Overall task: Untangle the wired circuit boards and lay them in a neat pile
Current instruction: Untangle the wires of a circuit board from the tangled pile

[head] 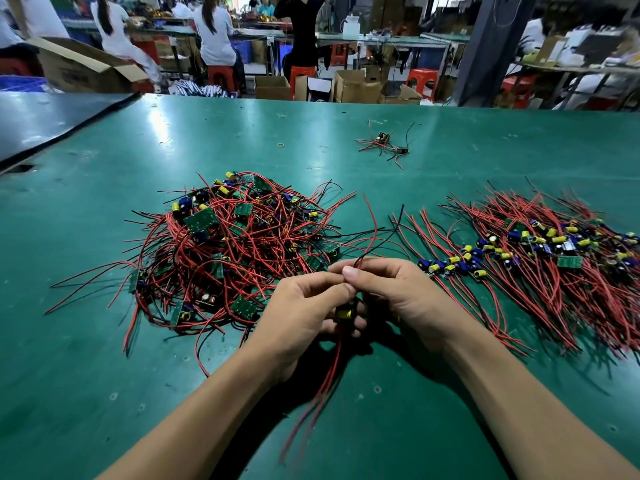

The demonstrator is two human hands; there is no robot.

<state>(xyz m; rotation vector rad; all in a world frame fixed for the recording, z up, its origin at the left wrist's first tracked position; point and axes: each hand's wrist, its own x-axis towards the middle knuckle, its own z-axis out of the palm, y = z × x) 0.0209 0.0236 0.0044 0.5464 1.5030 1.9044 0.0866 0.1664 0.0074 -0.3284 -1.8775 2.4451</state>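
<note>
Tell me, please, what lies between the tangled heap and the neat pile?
In the head view, the left hand holds one circuit board there; the right hand pinches its red and black wires, which rise between tangled heap and neat pile.

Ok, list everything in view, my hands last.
table: one, green, under everything
tangled heap: one, red and black wires, green boards, left of centre
neat pile: one, same colours, right
small cluster: one, red and black wires, far centre
rubber band: one, yellowish, left of the cluster
cardboard boxes: several, brown, floor beyond table
stools: several, red, background
people: several, white or black tops, far benches
held board: one, yellow part, red wires, between both hands
left hand: one, pinches its wires
right hand: one, pinches its wires
</note>
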